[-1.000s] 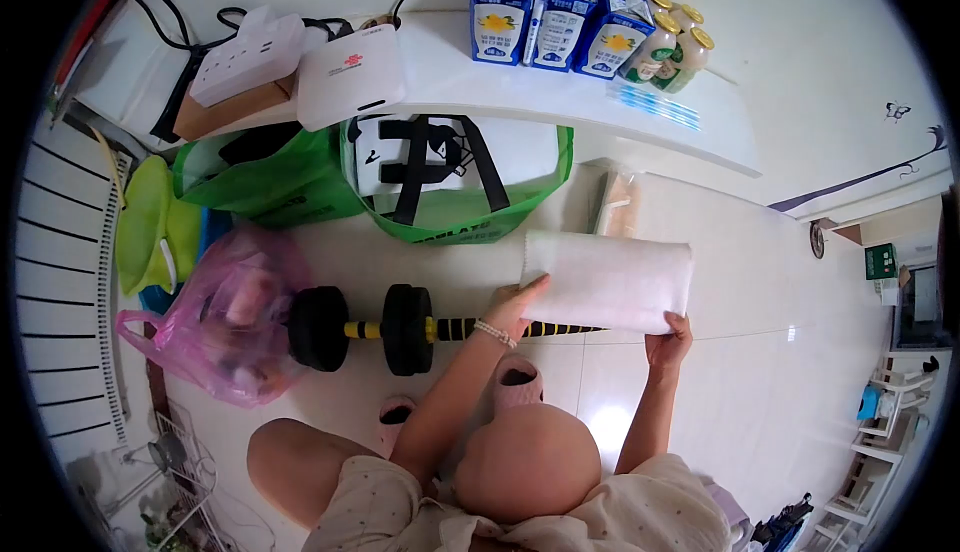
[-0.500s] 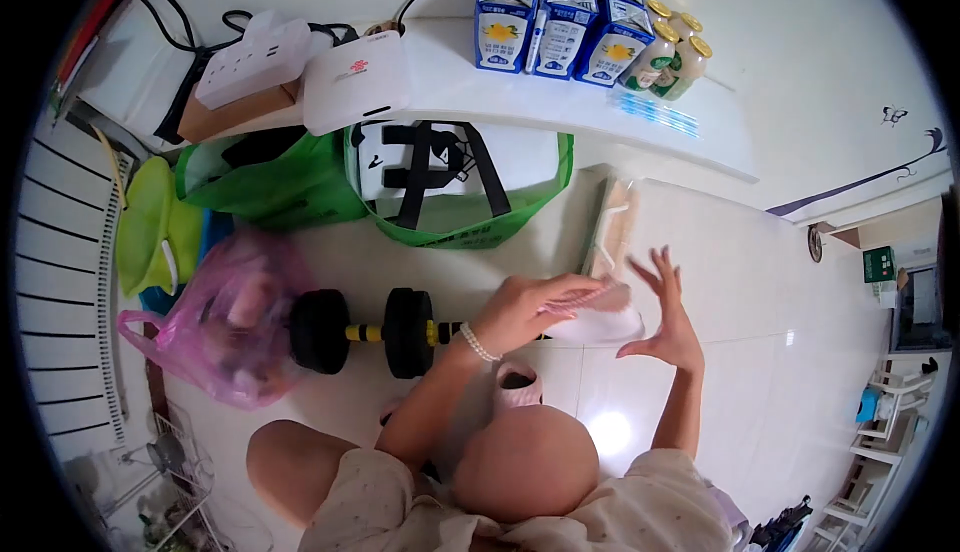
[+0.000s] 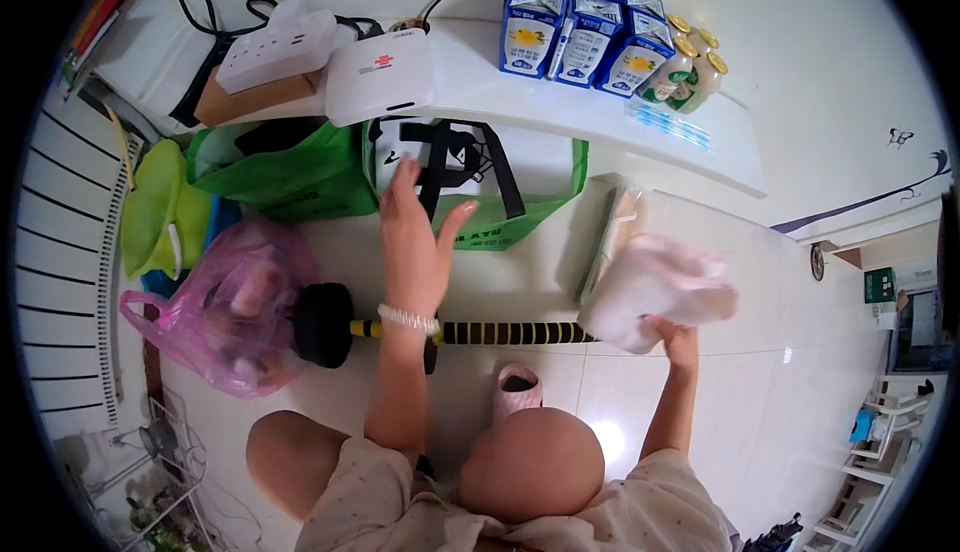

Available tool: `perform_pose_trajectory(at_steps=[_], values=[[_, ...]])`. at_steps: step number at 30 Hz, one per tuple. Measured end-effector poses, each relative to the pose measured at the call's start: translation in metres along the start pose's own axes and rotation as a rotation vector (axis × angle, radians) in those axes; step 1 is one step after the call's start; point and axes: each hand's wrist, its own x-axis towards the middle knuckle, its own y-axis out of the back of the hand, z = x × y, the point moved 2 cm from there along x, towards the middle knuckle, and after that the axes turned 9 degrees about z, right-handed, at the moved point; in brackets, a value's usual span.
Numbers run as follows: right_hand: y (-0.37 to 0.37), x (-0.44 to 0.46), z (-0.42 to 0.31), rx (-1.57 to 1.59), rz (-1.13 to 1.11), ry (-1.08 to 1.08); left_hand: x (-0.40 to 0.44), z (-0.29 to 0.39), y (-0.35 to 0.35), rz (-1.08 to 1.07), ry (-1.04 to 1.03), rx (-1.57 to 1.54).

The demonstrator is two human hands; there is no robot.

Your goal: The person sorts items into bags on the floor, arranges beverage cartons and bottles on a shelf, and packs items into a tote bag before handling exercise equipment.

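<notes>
My right hand (image 3: 678,342) is closed on the lower edge of a pale pink-and-white soft bundle (image 3: 655,297), blurred by motion; whether it is cloth or a bag I cannot tell. Nothing is in my left hand (image 3: 412,252), whose fingers stretch up with the thumb apart. It hovers in front of the green tote bag (image 3: 520,222) with black straps. Below my left hand lies a dumbbell (image 3: 520,333) with a yellow-and-black bar and black weights, partly hidden by my wrist. A clear-wrapped beige package (image 3: 612,237) is just behind the bundle.
Another green bag (image 3: 290,177) and a pink plastic bag (image 3: 245,312) stand at left, near a lime-green basin (image 3: 155,212). Above runs a white shelf (image 3: 480,77) with a router (image 3: 380,77), power strip (image 3: 275,47), blue cartons (image 3: 585,37) and bottles (image 3: 690,67). A pink slipper (image 3: 518,392) is on my foot.
My left hand has let go of the pink-and-white bundle and moved left toward the green tote bag. My right hand, open before, now grips the bundle, which has shifted right.
</notes>
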Motion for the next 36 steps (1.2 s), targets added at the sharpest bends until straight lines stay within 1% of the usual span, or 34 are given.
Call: perform_pose_trajectory(at_steps=[1, 2, 3, 4, 5, 6, 7, 8, 9, 10, 11, 12, 13, 14, 15, 16, 17, 18, 20, 21, 23, 24, 25, 27, 28, 29, 30, 31, 33, 34, 35, 36], values=[[0.015, 0.007, 0.017, 0.078, 0.076, -0.027, 0.003, -0.008, -0.008, 0.000, -0.006, 0.005], [0.017, 0.010, 0.018, 0.155, 0.150, -0.054, 0.005, -0.016, -0.019, -0.195, 0.067, 0.276], [0.014, 0.013, 0.020, 0.162, 0.146, -0.051, 0.005, -0.022, -0.025, -0.386, 0.143, 0.546], [0.005, 0.018, 0.001, 0.371, 0.261, 0.057, 0.006, -0.018, -0.029, -0.510, 0.272, 0.568], [-0.002, 0.024, -0.016, 0.579, 0.375, 0.167, 0.007, -0.016, -0.026, -0.501, 0.269, 0.567], [-0.009, 0.031, -0.028, 0.582, 0.374, 0.173, 0.004, -0.010, -0.021, -0.356, 0.164, 0.306], [-0.015, 0.037, -0.039, 0.659, 0.415, 0.239, 0.000, -0.004, -0.013, -0.213, 0.058, 0.047], [-0.021, 0.041, -0.049, 0.734, 0.457, 0.302, 0.000, 0.005, 0.000, -0.185, 0.030, -0.184], [-0.028, 0.044, -0.059, 0.734, 0.456, 0.302, -0.005, 0.014, 0.018, -0.336, 0.111, -0.289], [-0.035, 0.047, -0.071, 0.775, 0.455, 0.365, -0.011, 0.021, 0.036, -0.483, 0.194, -0.395], [-0.041, 0.053, -0.080, 0.818, 0.449, 0.429, -0.015, 0.022, 0.050, -0.473, 0.197, -0.396], [-0.048, 0.060, -0.087, 0.819, 0.437, 0.434, -0.019, 0.026, 0.061, -0.574, -0.035, -0.408], [-0.056, 0.066, -0.092, 0.632, 0.351, 0.403, -0.024, 0.029, 0.068, -0.673, -0.268, -0.412], [-0.068, 0.072, -0.097, 0.446, 0.266, 0.372, -0.029, 0.025, 0.068, -0.666, -0.267, -0.407], [-0.086, 0.077, -0.105, 0.474, 0.068, 0.408, -0.037, 0.017, 0.064, -0.745, -0.227, -0.347], [-0.105, 0.073, -0.128, 0.147, -0.009, 0.330, -0.041, 0.013, 0.061, -0.823, -0.185, -0.288], [-0.131, 0.065, -0.168, -0.047, -0.064, 0.292, -0.042, 0.014, 0.061, -0.817, -0.183, -0.286], [-0.144, 0.099, -0.141, -0.375, -0.151, 0.918, -0.041, 0.017, 0.060, -0.800, -0.195, -0.322], [-0.186, 0.094, -0.186, -0.146, -0.479, 0.832, -0.041, 0.020, 0.060, -0.759, -0.243, -0.394], [-0.194, 0.104, -0.182, -0.140, -0.482, 0.837, -0.042, 0.021, 0.062, -0.755, -0.244, -0.387], [-0.217, 0.124, -0.159, -0.482, -0.525, 0.729, -0.042, 0.018, 0.066, -0.688, -0.081, -0.424], [-0.218, 0.129, -0.154, -0.652, -0.543, 0.664, -0.040, 0.015, 0.066, -0.749, 0.129, -0.515], [-0.217, 0.134, -0.152, -0.651, -0.550, 0.676, -0.035, 0.010, 0.062, -0.737, 0.128, -0.511], [-0.215, 0.144, -0.148, -0.811, -0.672, 0.674, -0.020, -0.013, 0.045, -0.582, 0.274, -0.377], [-0.213, 0.143, -0.153, -0.822, -0.713, 0.661, -0.015, -0.022, 0.035, -0.569, 0.275, -0.371], [-0.214, 0.142, -0.158, -0.820, -0.719, 0.671, -0.009, -0.030, 0.026, -0.426, 0.043, -0.104], [-0.213, 0.142, -0.161, -0.909, -0.735, 0.606, -0.005, -0.036, 0.020, -0.277, -0.186, 0.162], [-0.213, 0.141, -0.164, -0.999, -0.747, 0.539, -0.004, -0.048, 0.016, -0.271, -0.186, 0.166], [-0.217, 0.140, -0.169, -1.011, -0.762, 0.539, -0.002, -0.066, 0.013, -0.332, -0.261, 0.290], [-0.221, 0.142, -0.165, -1.136, -0.751, 0.568, 0.002, -0.068, 0.017, -0.332, -0.262, 0.292], [-0.225, 0.146, -0.160, -1.261, -0.736, 0.598, 0.008, -0.070, 0.022, -0.291, -0.191, 0.291], [-0.229, 0.151, -0.152, -1.260, -0.737, 0.601, 0.013, -0.073, 0.025, -0.248, -0.120, 0.290]])
